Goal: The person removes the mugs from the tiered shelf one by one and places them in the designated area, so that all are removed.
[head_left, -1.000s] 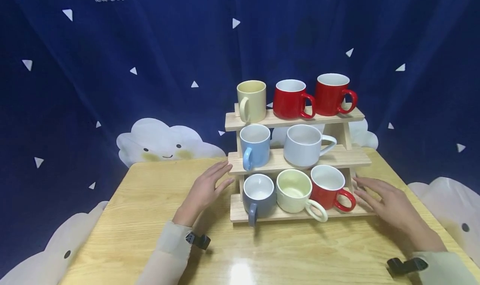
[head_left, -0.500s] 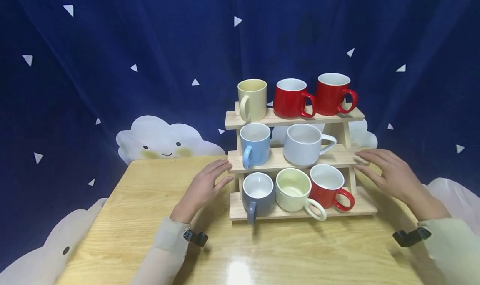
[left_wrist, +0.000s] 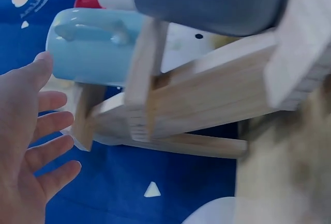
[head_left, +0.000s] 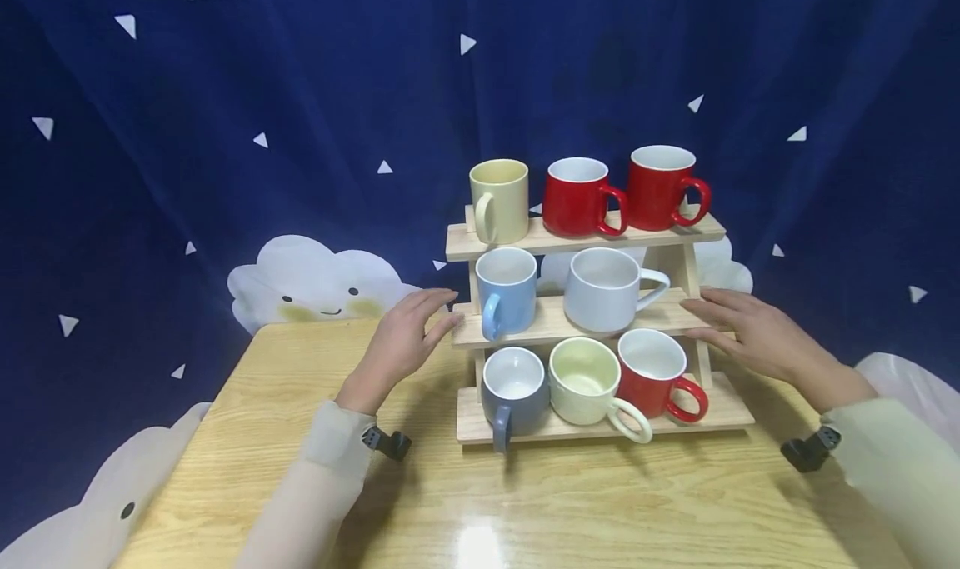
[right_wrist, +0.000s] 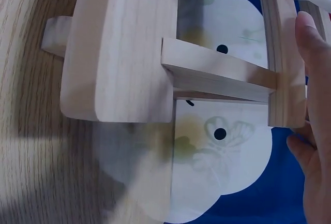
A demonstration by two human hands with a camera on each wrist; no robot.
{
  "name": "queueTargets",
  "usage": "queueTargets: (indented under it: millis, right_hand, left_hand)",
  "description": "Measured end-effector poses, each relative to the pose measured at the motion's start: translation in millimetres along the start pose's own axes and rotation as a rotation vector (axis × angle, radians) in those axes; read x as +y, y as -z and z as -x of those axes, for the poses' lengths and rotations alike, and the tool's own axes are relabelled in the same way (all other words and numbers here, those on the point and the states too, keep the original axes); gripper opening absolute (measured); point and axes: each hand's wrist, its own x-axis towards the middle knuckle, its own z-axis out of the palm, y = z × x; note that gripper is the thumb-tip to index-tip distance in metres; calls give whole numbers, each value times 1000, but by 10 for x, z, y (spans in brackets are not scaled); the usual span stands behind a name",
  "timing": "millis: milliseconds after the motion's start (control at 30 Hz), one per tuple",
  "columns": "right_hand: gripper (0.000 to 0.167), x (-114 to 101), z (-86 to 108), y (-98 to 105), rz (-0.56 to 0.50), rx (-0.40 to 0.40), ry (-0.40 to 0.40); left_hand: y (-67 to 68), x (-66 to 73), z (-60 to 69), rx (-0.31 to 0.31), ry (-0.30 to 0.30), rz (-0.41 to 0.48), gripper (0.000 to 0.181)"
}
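Observation:
A three-tier wooden rack [head_left: 600,432] holds several mugs. My left hand [head_left: 396,341] is at the left end of the middle shelf, beside the light blue mug [head_left: 517,298]; in the left wrist view its spread fingers [left_wrist: 56,151] hold nothing, and that mug [left_wrist: 90,53] is close by. My right hand [head_left: 765,336] lies at the middle shelf's right end, near the white mug [head_left: 602,294]. From the right wrist view, the right hand [right_wrist: 316,94] is against the shelf end [right_wrist: 287,79], thumb on one side and fingers partly hidden behind.
On the top shelf stand a yellow mug [head_left: 504,207] and two red mugs. The bottom shelf bears a grey mug [head_left: 525,411], a pale green mug [head_left: 577,398] and a red mug [head_left: 637,386]. Behind the wooden table [head_left: 300,436] hangs a blue curtain [head_left: 337,94].
My right hand has moved up and left, from beside the bottom shelf to the middle shelf's end. The left hand has risen slightly. The mugs stand as before.

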Motion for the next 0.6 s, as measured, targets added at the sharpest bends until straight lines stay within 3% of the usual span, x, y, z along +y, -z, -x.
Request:
queueTargets:
  millis: [200,467,600]
  right_hand:
    - [53,-16,-46,-29,21,-22,-4]
    - [53,-50,-108,41,31,-60,-8]
    - [55,-62,-169,157,18,-129,-31]
  left_hand:
    - [124,20,-268,-13,16,1,44]
    - [283,99,-607,-46,207,63,52]
    - [324,152,-772,-57,249,82,56]
